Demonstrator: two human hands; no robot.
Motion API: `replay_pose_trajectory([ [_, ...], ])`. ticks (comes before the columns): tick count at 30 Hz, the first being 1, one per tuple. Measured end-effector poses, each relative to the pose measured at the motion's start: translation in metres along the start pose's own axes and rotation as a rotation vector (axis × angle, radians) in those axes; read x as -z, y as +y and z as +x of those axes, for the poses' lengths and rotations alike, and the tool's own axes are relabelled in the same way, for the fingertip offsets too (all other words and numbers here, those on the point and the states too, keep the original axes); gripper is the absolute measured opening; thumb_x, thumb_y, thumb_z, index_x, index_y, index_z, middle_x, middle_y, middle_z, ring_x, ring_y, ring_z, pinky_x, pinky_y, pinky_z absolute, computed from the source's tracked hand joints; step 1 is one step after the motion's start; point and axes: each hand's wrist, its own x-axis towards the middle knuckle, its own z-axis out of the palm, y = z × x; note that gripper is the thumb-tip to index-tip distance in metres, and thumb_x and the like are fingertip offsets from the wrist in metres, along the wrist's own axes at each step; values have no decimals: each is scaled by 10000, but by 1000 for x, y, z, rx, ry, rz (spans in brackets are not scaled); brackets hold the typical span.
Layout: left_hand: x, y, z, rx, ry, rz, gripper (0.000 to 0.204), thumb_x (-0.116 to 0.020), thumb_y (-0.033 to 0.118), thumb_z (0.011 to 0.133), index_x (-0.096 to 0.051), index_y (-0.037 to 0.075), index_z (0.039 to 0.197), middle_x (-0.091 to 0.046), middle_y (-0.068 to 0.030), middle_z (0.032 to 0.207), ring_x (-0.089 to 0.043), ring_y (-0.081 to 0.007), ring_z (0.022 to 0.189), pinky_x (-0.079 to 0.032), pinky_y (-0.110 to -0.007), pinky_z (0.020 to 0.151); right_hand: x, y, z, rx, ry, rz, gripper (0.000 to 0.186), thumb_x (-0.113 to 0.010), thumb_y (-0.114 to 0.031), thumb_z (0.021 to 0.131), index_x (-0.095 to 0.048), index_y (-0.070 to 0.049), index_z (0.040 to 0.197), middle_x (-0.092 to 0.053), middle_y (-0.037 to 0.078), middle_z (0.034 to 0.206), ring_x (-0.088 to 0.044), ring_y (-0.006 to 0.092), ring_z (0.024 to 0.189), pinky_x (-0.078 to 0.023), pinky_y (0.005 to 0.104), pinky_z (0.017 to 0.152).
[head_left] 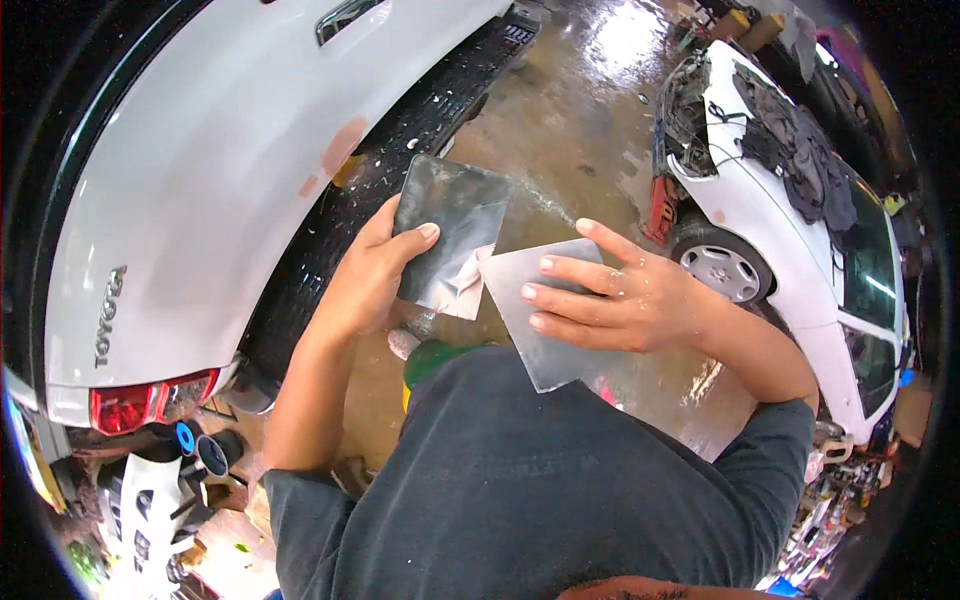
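Note:
My left hand (375, 262) grips a dark, flat rectangular board (455, 210) by its left edge, with the thumb on top. A pinkish-beige smear of putty (465, 280) lies on the board's lower right corner. My right hand (625, 295) holds a thin grey flat sheet (540, 330), fingers spread over its top face and the thumb hidden. The sheet's left corner is close beside the putty; I cannot tell whether they touch. Pale specks dot my right hand. Left of the board, a white vehicle panel (170, 200) bears a pinkish-beige patch (342, 147).
A black step bumper (400, 135) runs along the white vehicle, with a red tail light (150, 400) at its lower end. On the right stands another white car (790, 260) with cloth (795, 150) on its front. Wet brown floor (560, 110) lies between them.

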Motion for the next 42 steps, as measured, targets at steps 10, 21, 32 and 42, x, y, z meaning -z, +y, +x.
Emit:
replay_pose_trajectory([
  [10, 9, 7, -20, 30, 34, -31, 473, -565, 148, 945, -462, -26, 1373, -628, -95, 1199, -585, -156, 1077, -445, -304, 971, -21, 8, 26, 66, 16, 57, 316, -598, -220, 868, -621, -181, 1180, -578, 25, 1350, -527, 251, 1270, -385, 522, 1119],
  [21, 132, 45, -48, -266, 425, 3, 520, -615, 151, 909, -461, -52, 1363, -577, -143, 1249, -572, -210, 1100, -450, -325, 963, -98, 4, 71, -914, 519, 1074, 366, -542, -106, 979, -556, -60, 1342, -533, 164, 1418, -495, 390, 1321, -441, 549, 1054],
  [32, 275, 64, -50, -399, 412, 348, 644, -654, 201, 879, -397, -112, 1380, -519, -207, 1301, -519, -294, 1155, -392, -394, 1026, -288, -25, 181, -1381, 1339, 1648, 256, -604, -143, 967, -631, -9, 1184, -669, 122, 1115, -662, 196, 918, -535, 323, 691],
  [42, 288, 47, -41, -255, 386, 528, 641, -663, 177, 878, -400, -117, 1383, -521, -216, 1320, -521, -314, 1167, -410, -416, 1022, -411, 63, 277, -1635, 1308, 969, 273, -583, -193, 944, -666, -5, 1125, -685, 198, 993, -633, 358, 944, -478, 416, 846],
])
